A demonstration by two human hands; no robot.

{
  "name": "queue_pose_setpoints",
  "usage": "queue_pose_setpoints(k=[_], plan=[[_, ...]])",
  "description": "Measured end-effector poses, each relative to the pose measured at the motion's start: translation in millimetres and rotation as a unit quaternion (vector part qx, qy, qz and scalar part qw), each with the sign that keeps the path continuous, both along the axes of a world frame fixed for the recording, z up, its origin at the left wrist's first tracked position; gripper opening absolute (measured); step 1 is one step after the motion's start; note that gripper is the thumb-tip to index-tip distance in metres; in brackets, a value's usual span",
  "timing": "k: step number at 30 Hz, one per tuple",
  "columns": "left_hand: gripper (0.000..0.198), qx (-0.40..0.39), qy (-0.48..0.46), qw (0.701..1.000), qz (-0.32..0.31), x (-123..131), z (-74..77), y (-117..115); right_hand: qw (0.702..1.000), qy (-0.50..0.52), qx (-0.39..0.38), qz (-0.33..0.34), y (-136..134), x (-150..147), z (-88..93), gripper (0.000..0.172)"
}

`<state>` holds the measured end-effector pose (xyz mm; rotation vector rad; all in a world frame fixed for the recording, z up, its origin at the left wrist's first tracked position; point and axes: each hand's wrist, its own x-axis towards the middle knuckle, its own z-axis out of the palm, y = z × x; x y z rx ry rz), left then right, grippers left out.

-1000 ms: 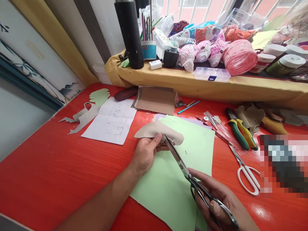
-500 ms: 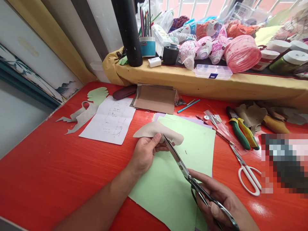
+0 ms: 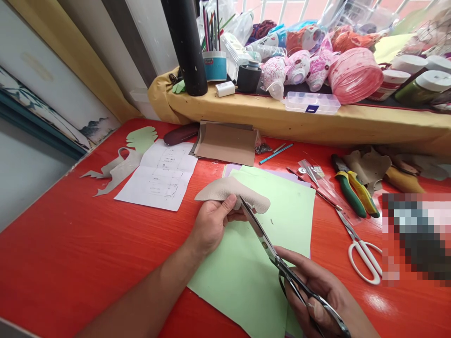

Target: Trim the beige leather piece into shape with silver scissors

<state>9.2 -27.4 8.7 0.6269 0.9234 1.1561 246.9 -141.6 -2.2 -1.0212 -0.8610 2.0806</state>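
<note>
Desk: I'm watching a red desk [image 3: 70, 244] from afar; at its left lie a grey leather cutout [image 3: 120, 165] and a pencilled paper pattern [image 3: 158, 176].

Left hand: I see this hand [image 3: 210, 226] with its grip closed on a tan leather piece [image 3: 225, 189], thumb on top, held above a green card sheet [image 3: 246, 277].

Right hand: I see this hand [image 3: 313, 293] with its grip closed around steel shears [image 3: 268, 249], their blade tips at the leather's edge.

Desk's right: white-handled scissors [image 3: 364, 260] lie just below green-and-yellow-handled pliers [image 3: 354, 195].
</note>
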Motion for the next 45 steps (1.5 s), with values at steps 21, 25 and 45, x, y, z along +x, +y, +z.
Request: queue_pose_setpoints(k=[21,25,45], plan=[[0.045,0.005,-0.005,1.0,0.005,-1,-1.7,2,1.0,-0.003,-0.014,-0.009,-2,-1,6.0,0.067],[0.042,0.008,-0.017,1.0,0.001,-1,0.2,3,0.997,-0.052,-0.043,-0.026,-2,-5,18.0,0.066],[0.037,0.028,-0.012,0.999,-0.04,-3,-2.2,0,0.998,0.06,0.008,-0.018,-1,-2,6.3,0.071]])
